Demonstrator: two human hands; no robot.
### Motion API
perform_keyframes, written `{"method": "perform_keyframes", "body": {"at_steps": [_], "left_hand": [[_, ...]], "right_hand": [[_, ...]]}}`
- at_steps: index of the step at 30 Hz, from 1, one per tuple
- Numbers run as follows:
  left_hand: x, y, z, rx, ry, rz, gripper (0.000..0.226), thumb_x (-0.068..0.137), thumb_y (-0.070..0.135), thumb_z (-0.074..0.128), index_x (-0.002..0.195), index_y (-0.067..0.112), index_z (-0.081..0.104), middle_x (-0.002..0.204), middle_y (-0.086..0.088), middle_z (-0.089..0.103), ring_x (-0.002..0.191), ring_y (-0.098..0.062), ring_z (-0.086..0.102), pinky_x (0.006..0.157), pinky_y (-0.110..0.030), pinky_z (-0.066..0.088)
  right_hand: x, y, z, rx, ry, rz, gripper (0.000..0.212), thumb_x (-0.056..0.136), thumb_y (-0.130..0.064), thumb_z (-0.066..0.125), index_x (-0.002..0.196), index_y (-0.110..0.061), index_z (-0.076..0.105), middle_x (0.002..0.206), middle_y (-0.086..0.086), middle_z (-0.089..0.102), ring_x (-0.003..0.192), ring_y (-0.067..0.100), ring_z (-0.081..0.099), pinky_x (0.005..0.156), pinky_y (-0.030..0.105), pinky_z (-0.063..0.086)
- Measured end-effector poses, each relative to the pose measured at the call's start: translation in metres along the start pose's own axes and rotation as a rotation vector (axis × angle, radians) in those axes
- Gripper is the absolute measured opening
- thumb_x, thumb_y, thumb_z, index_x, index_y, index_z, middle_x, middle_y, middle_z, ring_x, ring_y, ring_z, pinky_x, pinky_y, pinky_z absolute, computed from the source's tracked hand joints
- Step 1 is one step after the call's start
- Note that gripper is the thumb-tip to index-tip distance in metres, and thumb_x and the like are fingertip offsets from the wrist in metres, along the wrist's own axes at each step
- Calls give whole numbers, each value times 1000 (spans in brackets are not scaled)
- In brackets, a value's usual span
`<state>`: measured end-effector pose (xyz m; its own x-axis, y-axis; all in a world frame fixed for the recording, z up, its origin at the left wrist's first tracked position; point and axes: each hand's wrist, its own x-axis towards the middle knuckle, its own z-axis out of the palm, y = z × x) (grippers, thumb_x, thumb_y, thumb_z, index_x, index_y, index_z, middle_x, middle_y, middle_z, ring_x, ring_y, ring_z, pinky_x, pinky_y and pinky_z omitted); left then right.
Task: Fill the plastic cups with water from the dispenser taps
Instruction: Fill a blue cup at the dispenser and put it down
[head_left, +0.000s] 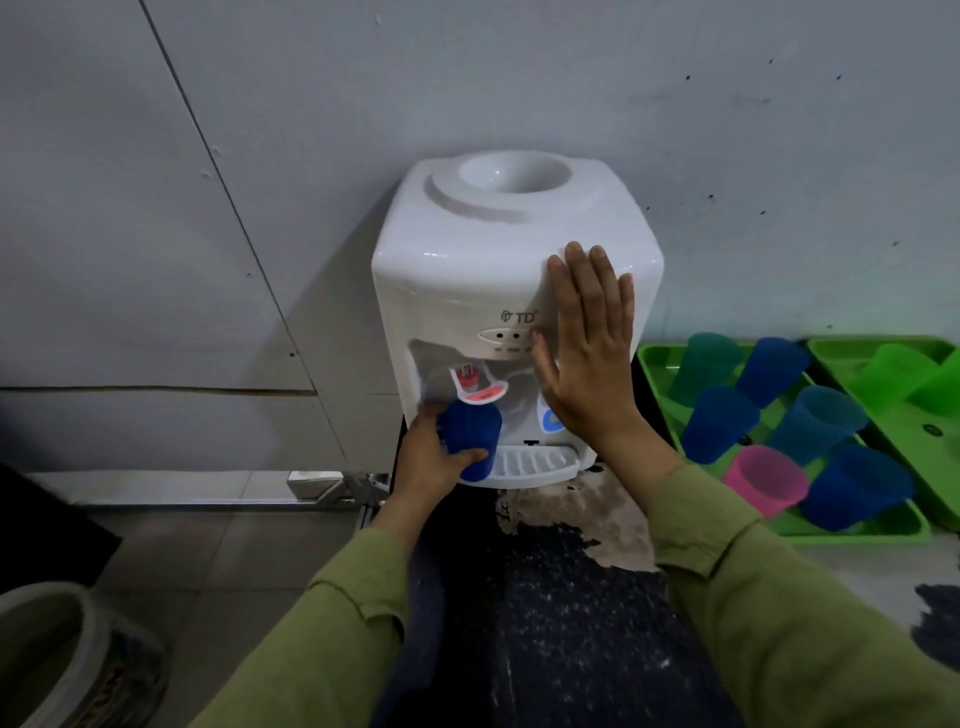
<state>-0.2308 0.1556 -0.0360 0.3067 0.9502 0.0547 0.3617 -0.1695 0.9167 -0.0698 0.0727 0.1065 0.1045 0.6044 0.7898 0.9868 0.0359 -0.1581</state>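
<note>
Left hand (434, 457) grips blue cup (470, 436) under red tap (478, 387). Right hand (584, 343) flat, fingers straight, against dispenser (467, 249) front. More cups on green tray (652, 364), right.

White dispenser (467, 270); red tap (483, 392), blue-marked tap (548, 420) beside it. The cup (470, 434) in my left hand (431, 462) is dark blue. My sleeves (322, 639) are olive green. Near tray (654, 364) is bright green and carries blue cups (719, 423), a sea-green cup (709, 364) and a pink cup (766, 480). Tabletop (545, 623) is black, white-speckled, with pale worn patches.
</note>
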Motion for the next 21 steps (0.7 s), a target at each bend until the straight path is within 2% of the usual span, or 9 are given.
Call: {"method": "perform_keyframes", "body": {"at_steps": [10, 12, 14, 17, 19, 21], "left_hand": [[-2, 3, -1, -4, -8, -14, 67, 57, 14, 87, 105, 29, 42, 102, 8, 53, 98, -14, 55, 83, -28, 45], [-2, 3, -2, -2, -14, -2, 68, 57, 15, 87, 106, 28, 42, 102, 8, 53, 97, -13, 55, 83, -27, 44], [-2, 3, -2, 2, -21, 7, 68, 57, 16, 86, 106, 28, 42, 103, 7, 54, 97, -13, 55, 82, -27, 44], [-2, 2, -3, 2, -14, 17, 68, 57, 16, 87, 107, 27, 43, 105, 5, 55, 98, -14, 55, 81, -28, 45], [-2, 1, -2, -35, -25, 11, 68, 57, 13, 86, 108, 25, 44, 108, 2, 56, 102, -18, 57, 87, -35, 50], [-2, 1, -2, -50, -31, 10, 68, 58, 11, 86, 110, 26, 44, 108, 3, 56, 105, -19, 58, 91, -42, 50]], "right_hand": [[1, -9, -2, 81, 7, 63, 67, 83, -16, 59, 142, -2, 31, 151, 17, 27, 143, 31, 16, 118, 51, 10], [-1, -14, -3, 170, 42, 97, 63, 82, -15, 60, 139, -2, 36, 149, 16, 31, 143, 31, 18, 117, 53, 15], [-4, -18, -2, 219, 115, 122, 52, 82, -16, 61, 130, -2, 48, 142, 18, 40, 138, 30, 27, 113, 48, 27], [-15, -26, 2, 176, 155, 123, 26, 83, -24, 61, 103, -8, 62, 114, 11, 58, 112, 26, 49, 95, 34, 41], [-24, -30, 7, 207, 59, 136, 18, 87, -29, 59, 91, -11, 61, 93, 4, 62, 88, 19, 56, 78, 33, 45], [-30, -33, 13, 272, -100, 270, 24, 88, -38, 57, 85, -14, 59, 79, -2, 62, 72, 14, 56, 64, 30, 47]]}}
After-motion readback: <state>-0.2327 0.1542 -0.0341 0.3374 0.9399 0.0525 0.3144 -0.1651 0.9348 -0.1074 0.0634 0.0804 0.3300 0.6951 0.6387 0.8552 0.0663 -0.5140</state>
